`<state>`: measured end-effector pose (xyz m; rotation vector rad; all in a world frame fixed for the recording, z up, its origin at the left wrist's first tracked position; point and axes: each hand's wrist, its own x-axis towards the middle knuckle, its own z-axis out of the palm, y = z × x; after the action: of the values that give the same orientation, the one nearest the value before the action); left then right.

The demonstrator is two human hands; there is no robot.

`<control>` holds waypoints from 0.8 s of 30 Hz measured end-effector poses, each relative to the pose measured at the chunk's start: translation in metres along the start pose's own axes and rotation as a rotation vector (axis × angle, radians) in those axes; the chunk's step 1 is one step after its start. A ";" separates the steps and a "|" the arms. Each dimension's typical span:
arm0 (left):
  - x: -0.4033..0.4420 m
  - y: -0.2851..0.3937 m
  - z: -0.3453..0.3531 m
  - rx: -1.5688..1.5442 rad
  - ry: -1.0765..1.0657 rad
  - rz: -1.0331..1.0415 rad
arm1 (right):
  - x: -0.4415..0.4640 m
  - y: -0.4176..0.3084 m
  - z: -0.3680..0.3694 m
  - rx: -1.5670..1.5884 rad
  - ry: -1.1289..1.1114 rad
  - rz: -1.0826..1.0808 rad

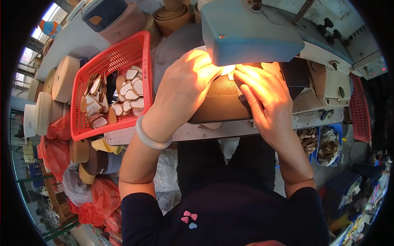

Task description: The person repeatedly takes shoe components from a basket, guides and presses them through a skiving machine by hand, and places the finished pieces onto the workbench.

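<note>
Under the blue-grey machine head, both my hands meet at a small pale piece, washed out by the bright lamp. My left hand, with a pale bangle on its wrist, is closed with thumb and fingertips at the piece's left side. From the right, my right hand pinches at the same piece, its fingers bent together. Below the fingertips lies a ribbed plate on the dark work surface. The piece's far part and some fingertips are hidden by glare and the machine head.
A red basket with many small white-and-brown cut pieces stands at left. Rolls of strip material and red plastic bags are beyond it. Blue bins of scraps sit below right, near another red basket.
</note>
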<state>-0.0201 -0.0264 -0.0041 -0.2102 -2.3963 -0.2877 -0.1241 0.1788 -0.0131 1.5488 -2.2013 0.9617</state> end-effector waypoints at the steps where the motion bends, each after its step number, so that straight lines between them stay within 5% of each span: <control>1: 0.000 0.000 0.001 -0.007 0.003 0.007 | 0.000 0.000 0.000 -0.006 0.000 -0.003; 24: 0.003 0.010 0.001 -0.034 -0.011 -0.027 | 0.002 0.003 0.003 -0.048 0.066 -0.055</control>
<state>-0.0199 -0.0162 -0.0013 -0.1958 -2.4083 -0.3404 -0.1271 0.1755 -0.0153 1.5259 -2.1096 0.9237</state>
